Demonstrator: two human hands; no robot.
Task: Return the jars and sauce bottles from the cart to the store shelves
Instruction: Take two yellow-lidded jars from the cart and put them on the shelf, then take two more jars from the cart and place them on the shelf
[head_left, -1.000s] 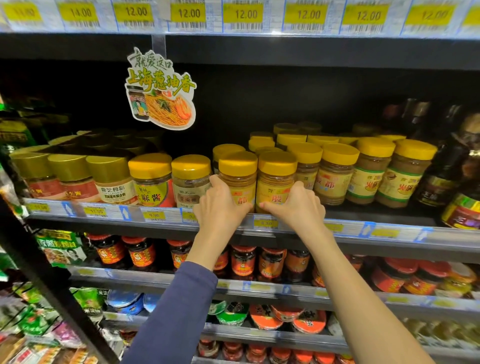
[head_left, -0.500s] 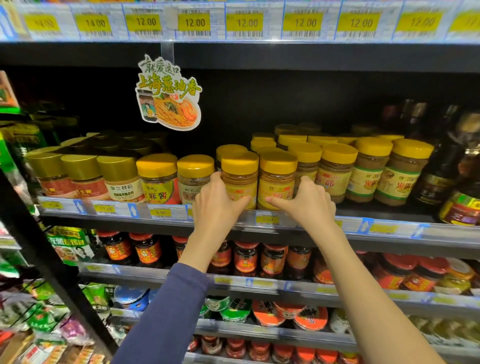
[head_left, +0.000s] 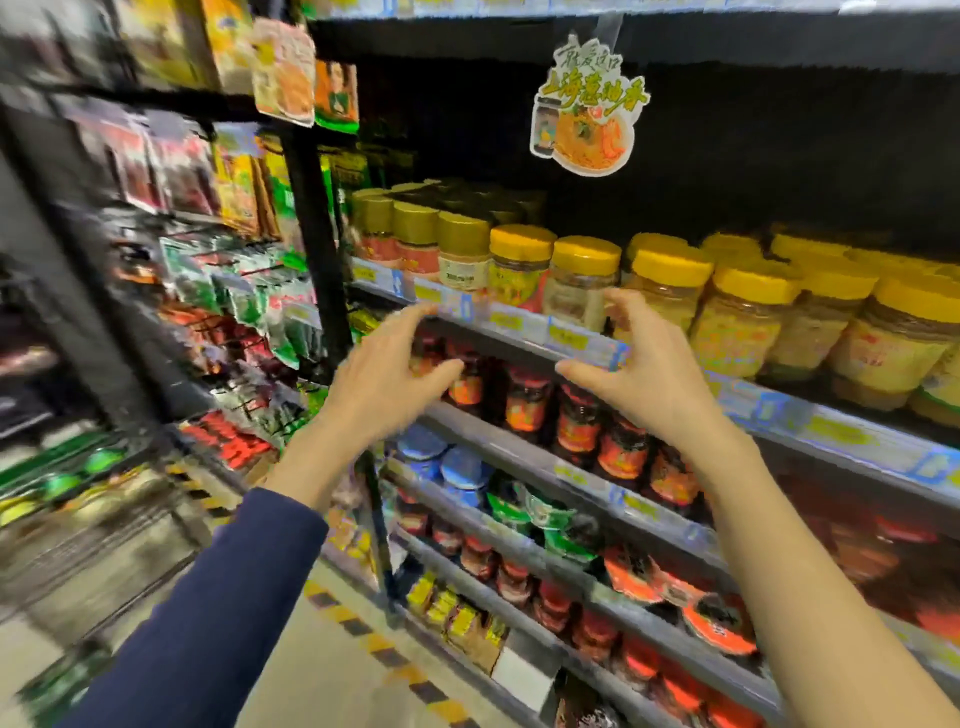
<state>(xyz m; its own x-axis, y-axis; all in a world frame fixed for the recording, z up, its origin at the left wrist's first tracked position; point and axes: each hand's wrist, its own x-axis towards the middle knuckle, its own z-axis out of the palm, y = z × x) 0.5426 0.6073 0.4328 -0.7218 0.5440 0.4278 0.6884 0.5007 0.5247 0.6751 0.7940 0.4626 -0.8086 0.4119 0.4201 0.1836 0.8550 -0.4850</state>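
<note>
At the far left, hanging packets are crowding the bay, smeared by blur. A black upright post is closing that bay off from the jar shelves. Below it, striped tape is running along the floor at the shelving's foot, and open aisle floor is lying to its left.

Your left hand is hovering in free air just right of the post, in front of the shelf rail and a little below it. Its blue sleeve is reaching up from the lower left. The palm is facing right, and the grip is apart, with loosely bent fingers holding nothing.

Behind it, gold-lidded jars are standing at the shelf's left end, close to the front edge. A noodle sign is hanging over the dark, open space above the lids.

Your right hand is mirroring the left, with a clear gap between the two. Its fingers are rising in front of the jar row and its thumb is pointing left under the rail. It is possibly brushing the rail, but the blur is hiding that. This grip is also apart and empty.

The yellow-lidded jars are sitting upright on the shelf, packed side by side out to the right edge. Red-lidded jars are lining the shelf beneath.
</note>
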